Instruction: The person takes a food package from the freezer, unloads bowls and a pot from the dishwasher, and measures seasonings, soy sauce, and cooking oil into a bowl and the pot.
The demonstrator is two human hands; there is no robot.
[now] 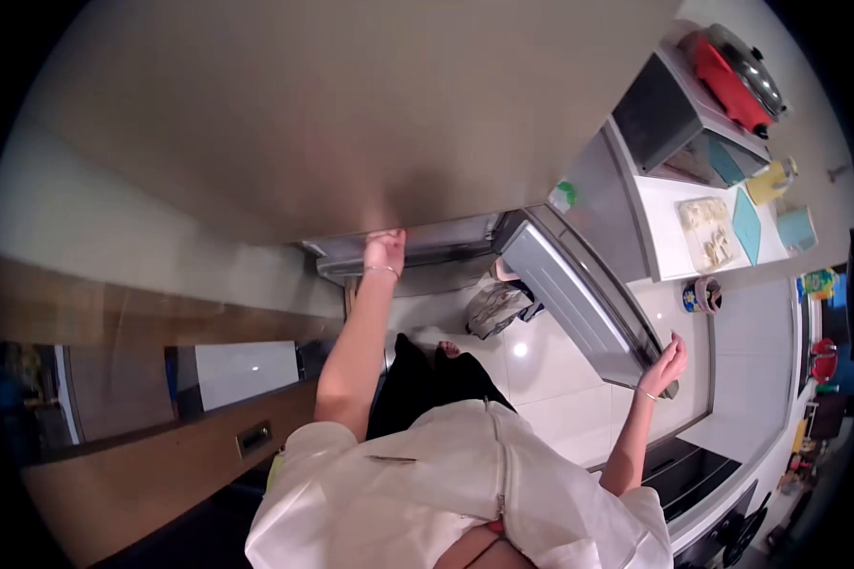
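Observation:
A large grey refrigerator fills the upper part of the view, with its lower door swung out to the right. My left hand is at the bottom edge of the upper panel, in front of the open lower compartment. Its fingers curl inward, and their tips are hidden. At the free end of the lower door, my right hand has its bent fingers against the edge.
A patterned bag stands on the tiled floor behind the open door. To the right, a counter holds a microwave, a red electric pan and a clear food box. A wooden cabinet runs along the left.

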